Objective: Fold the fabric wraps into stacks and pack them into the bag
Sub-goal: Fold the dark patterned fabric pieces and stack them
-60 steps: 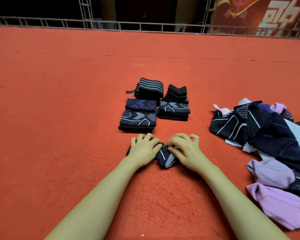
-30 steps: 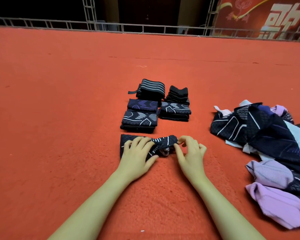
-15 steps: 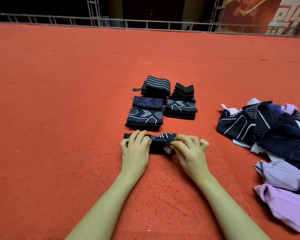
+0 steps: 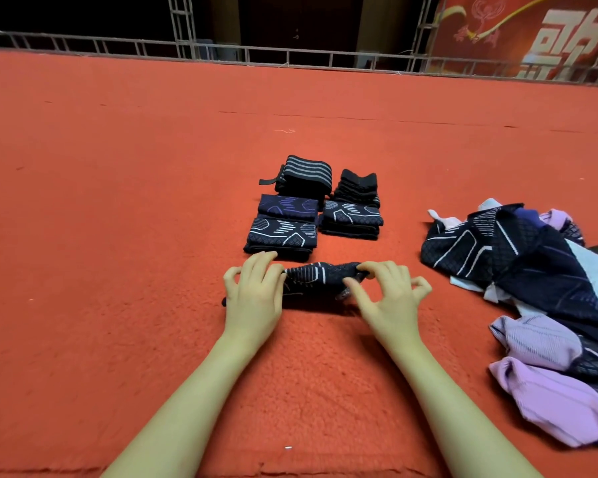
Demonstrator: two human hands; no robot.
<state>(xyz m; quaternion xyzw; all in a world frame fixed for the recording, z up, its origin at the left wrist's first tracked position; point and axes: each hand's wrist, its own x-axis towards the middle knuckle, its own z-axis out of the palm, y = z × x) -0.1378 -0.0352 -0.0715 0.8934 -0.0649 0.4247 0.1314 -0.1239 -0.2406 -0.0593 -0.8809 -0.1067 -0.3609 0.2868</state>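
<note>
While my left hand (image 4: 252,298) presses flat on the dark wrap (image 4: 311,281), my right hand (image 4: 387,298) pinches its far end; beyond lie folded stacks (image 4: 283,232) on red carpet (image 4: 118,201), then a metal railing (image 4: 290,58).

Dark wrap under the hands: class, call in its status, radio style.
Left hand flat, pressing dark wrap. Right hand pinching its right end. Fold unfinished. Folded stacks just beyond; nothing blocking.
</note>
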